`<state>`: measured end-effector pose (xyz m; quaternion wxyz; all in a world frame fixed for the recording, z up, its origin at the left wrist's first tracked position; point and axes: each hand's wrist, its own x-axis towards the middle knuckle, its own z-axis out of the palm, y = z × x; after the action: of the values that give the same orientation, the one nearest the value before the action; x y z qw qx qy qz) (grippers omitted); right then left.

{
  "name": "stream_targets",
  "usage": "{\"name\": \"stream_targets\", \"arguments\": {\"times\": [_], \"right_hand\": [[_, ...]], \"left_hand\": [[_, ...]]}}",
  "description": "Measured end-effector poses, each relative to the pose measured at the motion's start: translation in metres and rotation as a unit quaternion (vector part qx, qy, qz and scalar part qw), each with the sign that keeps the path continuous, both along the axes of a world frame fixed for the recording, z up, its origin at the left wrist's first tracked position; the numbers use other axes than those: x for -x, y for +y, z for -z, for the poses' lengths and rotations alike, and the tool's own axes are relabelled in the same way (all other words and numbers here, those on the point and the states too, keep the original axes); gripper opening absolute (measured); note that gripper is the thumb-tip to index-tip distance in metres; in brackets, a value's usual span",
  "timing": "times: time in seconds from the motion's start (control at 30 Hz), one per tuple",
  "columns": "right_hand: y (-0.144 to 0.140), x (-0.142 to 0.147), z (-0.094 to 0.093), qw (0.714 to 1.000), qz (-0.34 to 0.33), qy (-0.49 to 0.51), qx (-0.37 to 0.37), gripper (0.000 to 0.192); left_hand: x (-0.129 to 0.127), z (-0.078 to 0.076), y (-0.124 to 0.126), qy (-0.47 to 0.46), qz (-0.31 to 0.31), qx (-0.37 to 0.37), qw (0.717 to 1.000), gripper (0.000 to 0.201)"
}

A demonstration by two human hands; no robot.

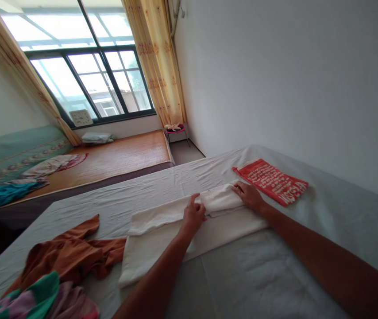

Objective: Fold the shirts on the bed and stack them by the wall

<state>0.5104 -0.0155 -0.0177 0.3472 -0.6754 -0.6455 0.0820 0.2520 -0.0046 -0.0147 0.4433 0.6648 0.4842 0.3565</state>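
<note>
A long white garment (156,248) lies flat on the grey sheet, partly doubled over along its far side; its exact kind I cannot tell. At its middle my left hand (194,214) is closed with fingers bent, pinching the folded layer. My right hand (248,195) grips the upper right end of that layer, with thumb and fingers at its edge. Just beyond the right hand is a flat red cloth piece (268,179) with white lettering. A crumpled rust-brown garment (66,252) touches or nearly touches the white garment's left end.
The grey-sheeted bed (222,279) meets a white wall on the right. Green and pink clothes (39,297) are heaped at the lower left. Beyond stands a second bed with a brown mat (125,155), holding more clothes (9,192). A small pink stool (175,130) is near the curtain.
</note>
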Motion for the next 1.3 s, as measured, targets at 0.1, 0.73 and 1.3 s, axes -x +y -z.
{"name": "stream_targets", "arguments": {"times": [0.1,0.73,1.3], "right_hand": [[0.002,-0.003,0.006,0.999,0.029,-0.040,0.009,0.028],[-0.020,0.031,0.020,0.956,-0.174,-0.228,0.052,0.063],[-0.010,-0.003,0.049,0.955,-0.104,-0.279,0.017,0.064]], "left_hand": [[0.004,0.004,0.002,-0.013,0.014,0.003,1.000,0.051],[0.010,0.008,-0.026,0.343,0.191,-0.303,0.868,0.048],[0.172,-0.004,-0.034,0.494,0.030,-0.161,0.854,0.061]]}}
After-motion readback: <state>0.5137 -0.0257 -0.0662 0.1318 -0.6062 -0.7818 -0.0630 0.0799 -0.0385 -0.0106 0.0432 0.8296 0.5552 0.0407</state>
